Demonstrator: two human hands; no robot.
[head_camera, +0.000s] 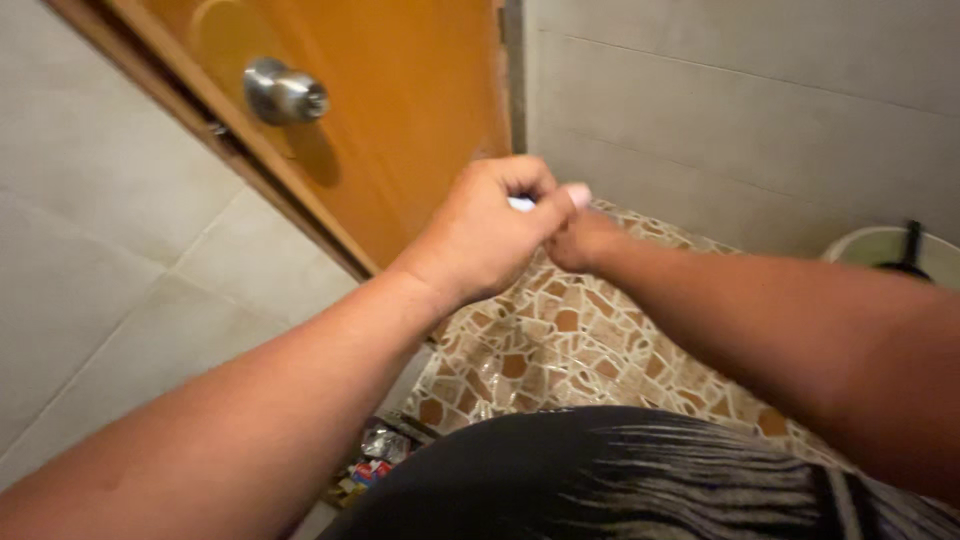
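Note:
My left hand (487, 232) is curled into a loose fist in front of me, fingers pinched on a small white object (521, 204) that is mostly hidden. My right hand (583, 240) meets it from the right, largely covered by the left hand, and its fingers seem to touch the same white object. Both hands hover above a brown and cream mosaic floor (560, 340). What the white thing is cannot be told.
An orange wooden door (400, 110) with a round metal knob (285, 95) stands at upper left. Grey tiled walls (740, 110) surround it. A white bucket rim with a black handle (895, 250) sits at far right. Small litter (375, 455) lies on the floor by the door.

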